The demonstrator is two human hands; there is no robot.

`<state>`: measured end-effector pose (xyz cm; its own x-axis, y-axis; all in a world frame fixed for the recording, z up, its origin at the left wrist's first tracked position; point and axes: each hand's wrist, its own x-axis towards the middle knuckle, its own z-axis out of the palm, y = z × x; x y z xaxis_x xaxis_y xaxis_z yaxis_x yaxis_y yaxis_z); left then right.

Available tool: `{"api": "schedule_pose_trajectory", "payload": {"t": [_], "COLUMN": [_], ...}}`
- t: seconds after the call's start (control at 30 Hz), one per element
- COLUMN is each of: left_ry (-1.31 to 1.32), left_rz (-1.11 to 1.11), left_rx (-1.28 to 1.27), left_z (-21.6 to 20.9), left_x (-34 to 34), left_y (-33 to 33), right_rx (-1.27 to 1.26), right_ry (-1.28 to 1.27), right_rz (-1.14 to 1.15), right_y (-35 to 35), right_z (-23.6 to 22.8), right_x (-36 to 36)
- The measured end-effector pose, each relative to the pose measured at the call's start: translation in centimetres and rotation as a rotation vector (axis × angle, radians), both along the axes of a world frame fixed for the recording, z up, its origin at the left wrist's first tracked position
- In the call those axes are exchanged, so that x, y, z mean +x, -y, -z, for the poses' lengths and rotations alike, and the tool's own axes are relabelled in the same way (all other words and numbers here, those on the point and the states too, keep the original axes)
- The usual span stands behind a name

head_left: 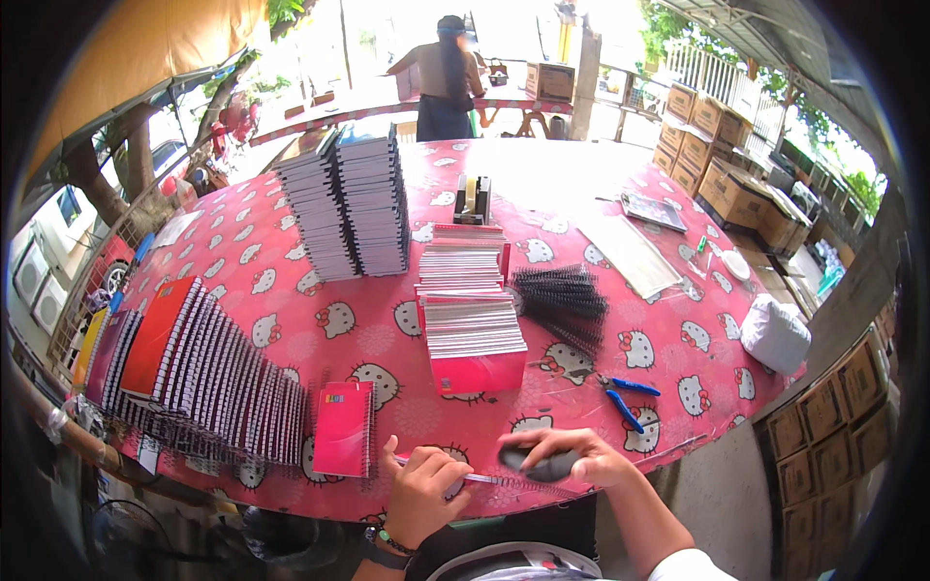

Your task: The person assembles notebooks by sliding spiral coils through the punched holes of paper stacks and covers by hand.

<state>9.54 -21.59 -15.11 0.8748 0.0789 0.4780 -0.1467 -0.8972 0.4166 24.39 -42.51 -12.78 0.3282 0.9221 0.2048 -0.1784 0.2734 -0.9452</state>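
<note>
At the table's near edge, my left hand (pixel 426 489) is closed around a thin notebook (pixel 477 477), seen nearly edge-on. A dark wire coil (pixel 528 486) sticks out to the right from that notebook's edge. My right hand (pixel 581 457) grips a black rounded object (pixel 539 467) just above the coil; its kind is not clear. Left of my hands lies a pink spiral notebook (pixel 343 431). Ahead stand fanned stacks of unbound pink notebooks (pixel 475 371), with a bundle of black coils (pixel 564 302) beside them. Blue-handled cutters (pixel 630 397) rest to the right.
Spiral notebooks stand in a long row (pixel 218 378) at left. Two tall notebook stacks (pixel 354 213) and a tape dispenser (pixel 473 199) are farther back. A white bag (pixel 775 332) sits at the right edge. Cardboard boxes (pixel 823 436) are piled beyond; a person (pixel 446 82) stands behind.
</note>
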Motion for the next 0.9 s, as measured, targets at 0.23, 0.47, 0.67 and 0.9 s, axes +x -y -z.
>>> {"api": "schedule_pose_trajectory", "payload": {"t": [0.23, 0.47, 0.67, 0.9], "left_ry": [0.043, 0.03, 0.16, 0.137], "left_rz": [0.016, -0.012, -0.186, 0.07], "left_rx": [-0.046, -0.109, -0.236, -1.092], "left_z": [-0.1, 0.3, 0.7, 5.3], "left_x": [0.0, 0.0, 0.4, -0.4], "left_y": [0.2, 0.1, -0.3, -0.8], "right_rx": [-0.297, -0.255, -0.443, -0.408], "right_ry": [0.39, 0.505, 0.591, 0.748], "right_rz": [0.024, 0.026, 0.058, 0.131], "right_y": [-1.8, -2.9, -3.5, -4.9], "right_z": [0.3, -1.1, -0.1, -0.5], "right_x": [1.6, 2.3, 3.4, 2.4]}}
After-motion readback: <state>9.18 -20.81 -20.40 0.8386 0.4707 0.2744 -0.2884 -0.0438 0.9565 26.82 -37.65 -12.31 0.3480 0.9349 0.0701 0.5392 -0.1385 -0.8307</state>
